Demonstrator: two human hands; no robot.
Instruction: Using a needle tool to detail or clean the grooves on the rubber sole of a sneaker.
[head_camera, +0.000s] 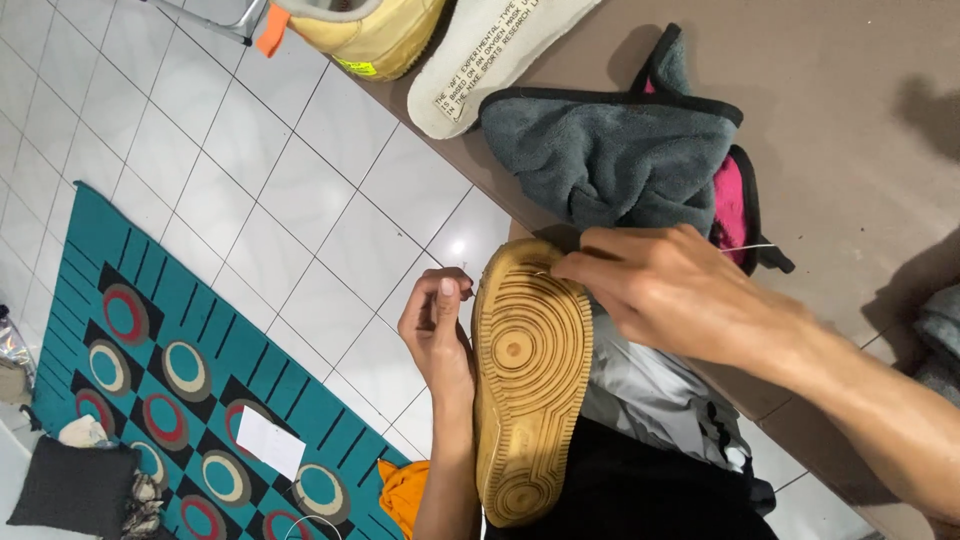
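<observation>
A person looks down at a tan shoe (530, 380) held sole-up over their lap, just off the front edge of a brown worktop (850, 120). The left hand (440, 330) curls closed around the shoe's side. The right hand (670, 290) pinches its fingertips shut at the sole's toe edge, on a thin pale thread (750, 247). A grey and pink cloth (620, 160) lies on the worktop beside that hand. Below, a teal patterned rug (150, 330) covers white floor tiles (300, 200).
</observation>
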